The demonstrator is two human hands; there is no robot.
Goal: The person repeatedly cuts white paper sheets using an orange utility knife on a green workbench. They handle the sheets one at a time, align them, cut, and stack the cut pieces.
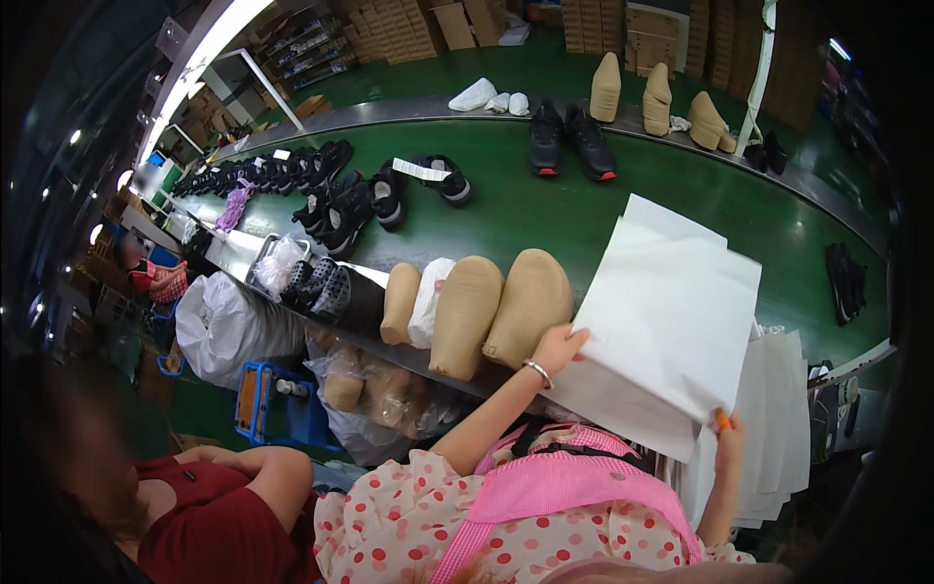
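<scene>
Large white paper sheets (671,302) lie slightly fanned over the near edge of the green belt, in front of me. My left hand (556,353), with a bracelet at its wrist, grips their left edge, thumb on top. At the lower right corner, my right hand (726,430) pinches the paper; something orange shows on a fingertip. Left of the sheets stand two large tan shoe-shaped forms (528,307), close to my left hand. More white sheets (769,419) hang beside my right forearm.
A pair of black shoes with red soles (572,141) sits across the green belt (506,214); more black shoes (345,214) line its left. Tan forms (605,90) stand on the far ledge. A person in dark red (219,516) is close on my left, near a white sack (233,326).
</scene>
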